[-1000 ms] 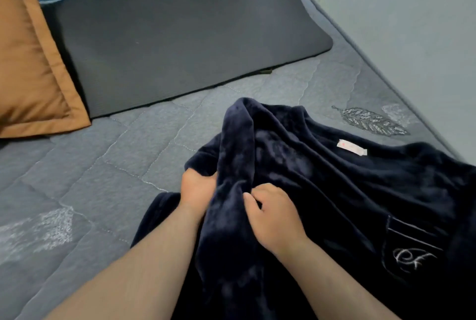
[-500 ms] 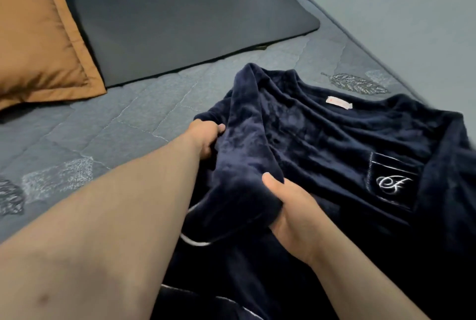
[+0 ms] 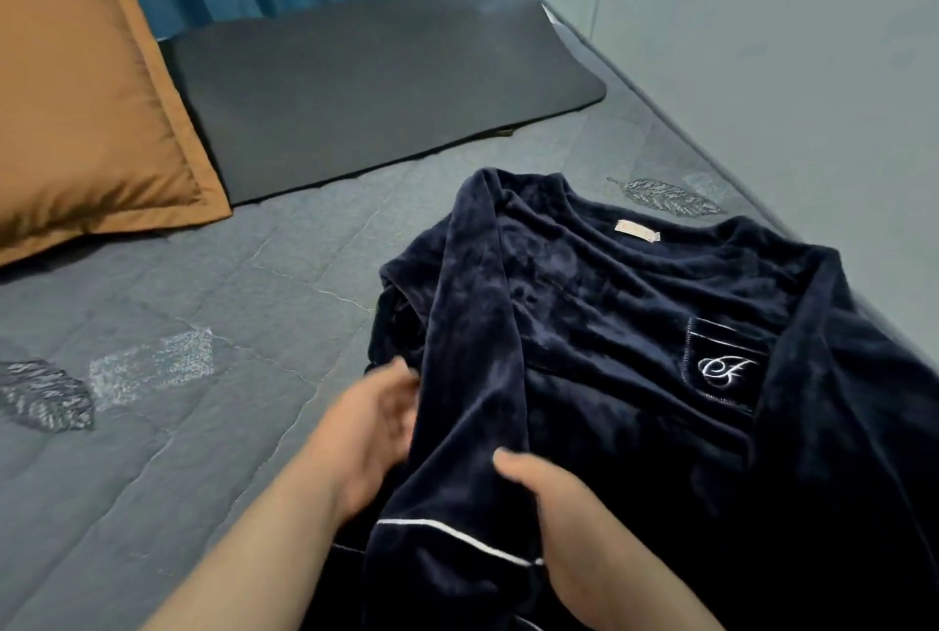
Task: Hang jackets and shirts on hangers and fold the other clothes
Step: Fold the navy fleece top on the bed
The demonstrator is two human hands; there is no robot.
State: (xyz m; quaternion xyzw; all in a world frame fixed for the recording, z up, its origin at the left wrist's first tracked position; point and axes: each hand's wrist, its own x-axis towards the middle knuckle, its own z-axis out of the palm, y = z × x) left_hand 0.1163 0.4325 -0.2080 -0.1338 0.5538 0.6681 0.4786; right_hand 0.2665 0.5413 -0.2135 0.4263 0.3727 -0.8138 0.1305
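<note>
The navy fleece top [image 3: 599, 325] lies spread on the bed [image 3: 213, 305] toward its right edge, neckline pointing to the head end, with one sleeve [image 3: 472, 376] folded in over the chest. The pile looks plush and thick, so I judge it soft and floppy, of moderate weight, slightly slick, and apt to spring open from a fold; nothing fragile about it. The firmest places to take hold look like the white-piped cuff [image 3: 457, 541], the shoulder seam and the collar edge. The right hand [image 3: 564, 529] grasps the sleeve near that cuff, thumb on top. The left hand [image 3: 376, 427] is blurred at the sleeve's outer side, fingers loose against the cloth; I cannot tell whether it grips. A pale neck label [image 3: 637, 230] carries print too small to read, and the chest pocket [image 3: 721, 366] bears a white embroidered cursive monogram, perhaps an F. Beyond, a dark grey mat [image 3: 386, 86] lies across the head end of the bed, and an orange pillow [image 3: 86, 112] sits at its far-left corner.
</note>
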